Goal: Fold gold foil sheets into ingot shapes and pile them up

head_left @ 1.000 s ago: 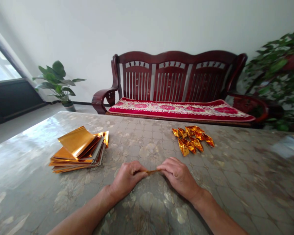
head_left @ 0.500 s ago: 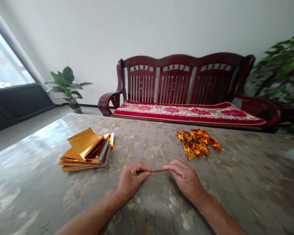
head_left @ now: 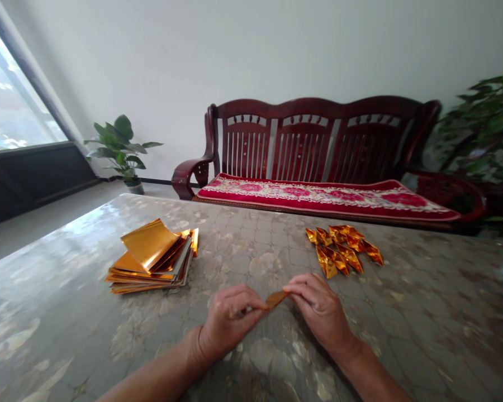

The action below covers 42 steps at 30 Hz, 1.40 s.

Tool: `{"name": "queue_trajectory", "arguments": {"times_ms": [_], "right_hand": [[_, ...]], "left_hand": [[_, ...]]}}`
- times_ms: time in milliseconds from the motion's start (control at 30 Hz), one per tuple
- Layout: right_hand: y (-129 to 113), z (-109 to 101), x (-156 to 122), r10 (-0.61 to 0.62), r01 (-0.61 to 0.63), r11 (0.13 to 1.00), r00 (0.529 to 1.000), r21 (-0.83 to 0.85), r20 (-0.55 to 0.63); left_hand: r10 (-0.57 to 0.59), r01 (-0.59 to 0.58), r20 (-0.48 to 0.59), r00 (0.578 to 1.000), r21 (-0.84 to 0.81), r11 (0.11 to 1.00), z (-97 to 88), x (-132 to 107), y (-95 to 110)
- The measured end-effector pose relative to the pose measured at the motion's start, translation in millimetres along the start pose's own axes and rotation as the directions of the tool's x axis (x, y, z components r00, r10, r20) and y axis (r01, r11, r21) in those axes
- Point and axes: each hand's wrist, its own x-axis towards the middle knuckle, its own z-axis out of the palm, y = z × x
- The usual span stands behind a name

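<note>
1. Two bare hands work at the lower centre of the frame, both closed in a pinch. The left hand (head_left: 230, 322) and the right hand (head_left: 321, 310) grip opposite ends of a narrow folded strip of gold foil (head_left: 275, 300), which sits between them just above the table.
2. Left of the hands and well apart from them, a loose stack of square gold-and-silver foil sheets (head_left: 151, 262) lies on a mottled grey-brown patterned table cover (head_left: 58, 318). Its top sheet curls upward.
3. Up and to the right of the right hand, a small cluster of pointed, folded gold foil pieces (head_left: 339, 251) lies near the table's far edge.
4. Beyond the table stands a dark red wooden slatted bench (head_left: 314, 139) with a red floral cushion (head_left: 322, 195). A green potted plant (head_left: 121, 148) stands left of it, below a bright window (head_left: 12, 84) at the upper left. A larger leafy plant (head_left: 482, 128) fills the right edge.
</note>
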Motion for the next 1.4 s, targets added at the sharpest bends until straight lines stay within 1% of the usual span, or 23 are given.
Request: {"name": "queue_trajectory", "arguments": {"times_ms": [33,100,167,200,300,400,467,567,700,767,800,833,867,900,933,967,1000,1033,1067,1133,1200,1300,1400], "right_hand": [[-3.5,-0.6,1.3,0.012,-0.013,0.998,1.0,-0.064,-0.018],[-11.1,-1.4,3.0,0.004,-0.012,0.982,0.999,-0.189,-0.042],[-17.2,-0.6,2.6,0.005,-0.013,0.972,0.999,-0.236,-0.032],[-19.1,0.5,1.4,0.017,-0.02,0.977,1.0,-0.213,-0.016],[-20.8,4.6,-3.8,0.109,-0.107,0.994,0.993,-0.031,0.053],[-21.7,6.3,-7.0,0.225,-0.246,0.951,0.966,0.188,0.126],[-24.8,6.7,-6.5,0.303,-0.34,0.893,0.938,0.294,0.166],[-31.5,10.6,-3.6,0.428,-0.463,0.797,0.886,0.386,0.178],[-35.8,21.5,-1.0,0.573,-0.564,0.627,0.801,0.537,0.171],[-34.7,24.7,-0.5,0.608,-0.576,0.568,0.775,0.588,0.172],[-33.7,25.2,-0.4,0.616,-0.578,0.549,0.768,0.603,0.175],[-32.7,25.1,-0.3,0.622,-0.582,0.534,0.762,0.614,0.181],[-31.7,24.7,-0.3,0.627,-0.588,0.518,0.755,0.621,0.192],[-31.1,24.1,-0.3,0.632,-0.595,0.501,0.748,0.628,0.205],[-30.8,23.7,-0.4,0.635,-0.603,0.484,0.741,0.634,0.22],[-30.8,23.4,-0.5,0.636,-0.611,0.468,0.734,0.639,0.236],[-31.2,23.4,-0.6,0.636,-0.617,0.456,0.73,0.641,0.251],[-32.0,23.5,-0.5,0.633,-0.621,0.451,0.729,0.64,0.261],[-32.9,23.8,-0.3,0.629,-0.625,0.452,0.729,0.636,0.269],[-34.9,24.4,0.5,0.619,-0.632,0.461,0.732,0.623,0.285],[-36.5,24.7,1.3,0.612,-0.638,0.468,0.733,0.612,0.296],[-37.2,25.4,1.6,0.607,-0.638,0.481,0.737,0.602,0.296],[-36.7,26.9,1.0,0.607,-0.645,0.491,0.735,0.586,0.301]], "left_hand": [[0.087,-0.09,0.064,0.994,0.05,0.995,-0.8,-1.3,3.5],[0.244,-0.273,0.187,0.951,0.147,0.951,-1.2,-3.8,10.3],[0.331,-0.385,0.255,0.909,0.202,0.901,0.3,-6.1,14.8],[0.358,-0.42,0.273,0.893,0.219,0.881,1.5,-7.0,15.9],[0.401,-0.488,0.32,0.858,0.265,0.832,4.7,-8.6,16.0],[0.416,-0.529,0.363,0.834,0.307,0.791,5.8,-8.6,15.2],[0.418,-0.54,0.376,0.827,0.326,0.776,6.1,-7.9,15.9],[0.417,-0.549,0.388,0.822,0.345,0.761,7.6,-5.9,18.1],[0.429,-0.547,0.37,0.824,0.321,0.774,12.0,-3.9,19.6],[0.399,-0.491,0.331,0.855,0.27,0.828,14.3,-4.2,18.4],[0.358,-0.43,0.288,0.888,0.242,0.87,15.5,-4.6,17.2],[0.29,-0.336,0.219,0.932,0.217,0.916,16.7,-4.8,15.6],[0.186,-0.208,0.126,0.974,0.191,0.959,18.1,-4.8,13.4],[0.051,-0.053,0.018,0.999,0.153,0.987,19.6,-4.4,10.8],[-0.098,0.106,-0.086,0.991,0.089,0.99,21.3,-3.6,8.0],[-0.246,0.25,-0.161,0.956,0.001,0.968,23.1,-2.4,5.1],[-0.37,0.356,-0.181,0.911,-0.108,0.928,25.1,-0.9,2.3],[-0.465,0.43,-0.157,0.871,-0.212,0.878,27.1,0.7,-0.1],[-0.526,0.476,-0.106,0.844,-0.304,0.825,29.1,2.2,-2.0],[-0.579,0.523,0.012,0.816,-0.442,0.729,32.5,4.8,-4.2],[-0.607,0.549,0.08,0.791,-0.533,0.644,34.8,6.7,-4.4],[-0.643,0.572,0.125,0.755,-0.604,0.554,35.9,8.7,-3.5],[-0.668,0.579,0.11,0.736,-0.613,0.537,36.0,9.3,-3.4]]}}
